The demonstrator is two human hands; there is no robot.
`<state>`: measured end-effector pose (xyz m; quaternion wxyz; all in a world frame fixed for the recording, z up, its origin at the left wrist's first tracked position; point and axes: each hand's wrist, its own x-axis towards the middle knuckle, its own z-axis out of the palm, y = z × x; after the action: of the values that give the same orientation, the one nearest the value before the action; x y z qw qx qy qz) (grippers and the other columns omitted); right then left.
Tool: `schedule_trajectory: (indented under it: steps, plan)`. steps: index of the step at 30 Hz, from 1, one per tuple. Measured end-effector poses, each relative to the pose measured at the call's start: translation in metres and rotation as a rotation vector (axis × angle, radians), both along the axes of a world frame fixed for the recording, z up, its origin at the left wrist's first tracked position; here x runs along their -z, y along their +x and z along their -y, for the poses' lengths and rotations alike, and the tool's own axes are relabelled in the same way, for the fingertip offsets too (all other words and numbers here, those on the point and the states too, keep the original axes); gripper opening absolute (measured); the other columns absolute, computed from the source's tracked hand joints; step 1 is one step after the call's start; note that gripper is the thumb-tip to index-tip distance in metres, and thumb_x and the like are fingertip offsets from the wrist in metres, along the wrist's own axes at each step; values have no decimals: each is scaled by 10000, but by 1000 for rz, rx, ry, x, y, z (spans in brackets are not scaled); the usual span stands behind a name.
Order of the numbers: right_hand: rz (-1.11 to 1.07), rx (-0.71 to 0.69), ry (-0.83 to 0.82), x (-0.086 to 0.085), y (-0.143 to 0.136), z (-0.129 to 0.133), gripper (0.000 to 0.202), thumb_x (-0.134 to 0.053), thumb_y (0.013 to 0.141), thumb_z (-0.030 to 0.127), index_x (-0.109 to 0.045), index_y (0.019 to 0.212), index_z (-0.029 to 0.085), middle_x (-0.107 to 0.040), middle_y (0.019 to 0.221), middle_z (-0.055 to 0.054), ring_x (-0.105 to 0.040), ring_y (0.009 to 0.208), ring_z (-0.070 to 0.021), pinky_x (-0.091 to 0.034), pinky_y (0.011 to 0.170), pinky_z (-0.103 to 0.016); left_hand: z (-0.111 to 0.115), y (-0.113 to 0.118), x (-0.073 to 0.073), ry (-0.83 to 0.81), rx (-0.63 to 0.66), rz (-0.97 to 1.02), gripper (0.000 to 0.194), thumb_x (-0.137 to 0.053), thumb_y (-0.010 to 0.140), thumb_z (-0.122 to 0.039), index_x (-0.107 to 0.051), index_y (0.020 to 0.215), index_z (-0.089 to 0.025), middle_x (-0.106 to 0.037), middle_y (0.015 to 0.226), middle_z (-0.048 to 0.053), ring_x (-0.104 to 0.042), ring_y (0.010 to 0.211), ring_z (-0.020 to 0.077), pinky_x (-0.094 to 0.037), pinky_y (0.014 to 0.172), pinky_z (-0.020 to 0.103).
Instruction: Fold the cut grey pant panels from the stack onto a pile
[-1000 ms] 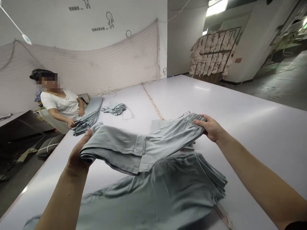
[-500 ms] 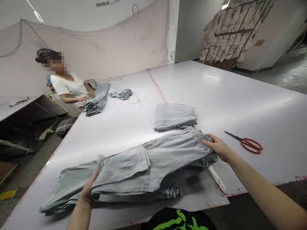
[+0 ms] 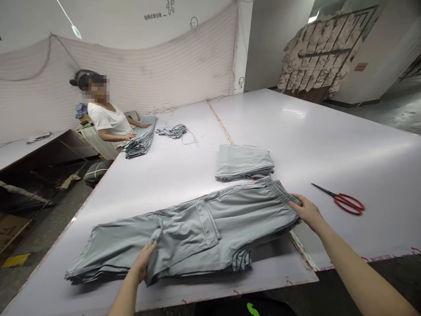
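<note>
Scissors [image 3: 345, 202] lie right on table [image 3: 329, 131]. Folded stack [image 3: 244, 162] sits mid-table. Co-worker [image 3: 107, 118] handles far pile [image 3: 141, 140]; bundle [image 3: 173, 131] just beside.

The trousers [image 3: 197, 228] were a soft, matt grey-blue knit cloth with a ribbed, gathered waistband, as were the folded stack [image 3: 244, 162] and the far pile [image 3: 140, 139]. The table [image 3: 329, 145] was a smooth white board with a faint sheen, joined by a strip of tan tape [image 3: 221, 125]. The scissors [image 3: 342, 201] had dark metal blades and glossy red handles. A ribbed, pale cloth sheet [image 3: 148, 79] hung behind.
</note>
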<state>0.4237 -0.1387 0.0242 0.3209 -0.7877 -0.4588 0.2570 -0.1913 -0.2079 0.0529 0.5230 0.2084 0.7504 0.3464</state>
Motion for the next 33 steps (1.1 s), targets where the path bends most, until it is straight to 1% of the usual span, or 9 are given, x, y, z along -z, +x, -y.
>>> schedule_trajectory:
  steps: [4, 6, 10, 12, 14, 19, 24, 30, 33]
  plan:
    - [311, -25, -148, -4, -14, 8, 547, -481, 782, 379, -560, 1251, 109, -688, 971, -176, -641, 889, -323, -495, 795, -444, -5, 4, -5, -2, 102, 8, 508, -631, 744, -449, -547, 1175, -192, -718, 1041, 110, -672, 978, 252, -539, 787, 327]
    - [530, -46, -38, -6, -42, 16, 555, -434, 825, 334, -507, 1310, 73, -616, 1158, -259, -585, 1054, -392, -466, 851, -525, -13, 3, -5, -32, 125, -91, 548, -641, 717, -522, -561, 1131, -170, -711, 1035, 145, -659, 996, 303, -527, 801, 386]
    - [633, -406, 266, -3, -143, 20, 468, -369, 879, 250, -546, 1293, 124, -532, 1341, -213, -475, 1252, -336, -392, 1022, -493, -39, 4, 3, 1, 170, -277, 528, -736, 621, -466, -593, 984, -110, -672, 1089, 227, -612, 1061, 361, -484, 885, 448]
    - [538, -618, 226, 5, -201, 13, 450, -325, 893, 214, -589, 1254, 169, -579, 1311, -157, -525, 1209, -268, -416, 1023, -404, -50, 8, 7, 94, 220, -342, 364, -696, 656, -357, -609, 924, -127, -679, 1088, 201, -605, 1075, 326, -457, 935, 413]
    - [502, -680, 160, 16, -249, 1, 467, -304, 890, 183, -598, 1252, 211, -589, 1315, -127, -536, 1199, -256, -440, 994, -396, -56, 11, 10, 221, 266, -405, 264, -596, 732, -314, -607, 950, -167, -682, 1109, 143, -592, 1101, 274, -427, 976, 363]
    - [562, -561, 64, 48, -291, -13, 490, -336, 881, 237, -527, 1333, 237, -497, 1419, -142, -403, 1328, -332, -304, 1037, -631, -47, -11, 20, 333, 261, -545, 278, -356, 866, -348, -511, 1058, -218, -660, 1113, 122, -604, 1057, 258, -430, 944, 376]
    - [649, -485, 114, 67, -288, 15, 485, -307, 904, 273, -540, 1325, 209, -484, 1433, -134, -393, 1343, -297, -296, 1079, -559, -37, -49, 42, 193, 244, -571, 157, -327, 833, -258, -476, 792, -234, -656, 826, 105, -640, 858, 275, -465, 840, 407]
    - [370, -292, -146, 40, -328, 16, 402, -424, 861, 440, -688, 1024, 184, -673, 1067, -170, -593, 1056, -325, -444, 902, -471, -50, -45, 49, 182, 322, -507, 345, -523, 777, -299, -480, 1080, -139, -663, 1063, 188, -627, 1041, 295, -465, 918, 386]
    - [153, -199, -251, 21, -341, 0, 299, -594, 718, 355, -679, 936, 169, -687, 854, -137, -638, 895, -326, -482, 781, -455, -67, -42, 45, 261, 371, -492, 412, -448, 825, -237, -412, 1223, -138, -565, 1288, 188, -529, 1222, 239, -406, 1017, 331]
